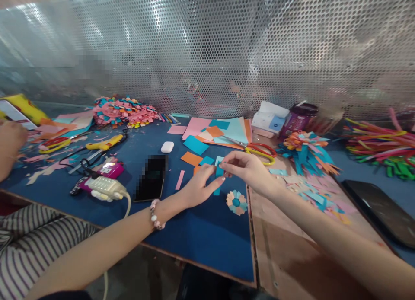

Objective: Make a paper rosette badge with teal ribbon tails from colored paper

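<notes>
Both hands meet over a blue paper strip [217,190] at the middle of the blue table. My left hand [201,188], with a beaded bracelet at the wrist, holds the strip between thumb and fingers. My right hand [248,170] is closed in a pinch at the strip's upper part; its fingertips partly hide the paper. Just below them lies a small peach and blue paper flower [236,202]. A narrow pink strip [180,180] rests left of my left hand. Orange paper [191,158] and blue paper [196,145] lie beyond the hands.
Red and yellow scissors [261,151] lie behind my right hand. A phone [152,179], a white earbud case [167,147] and a glue gun [103,179] with its cord are leftward. Another person's hand [13,138] is far left. A perforated metal panel [207,53] stands behind.
</notes>
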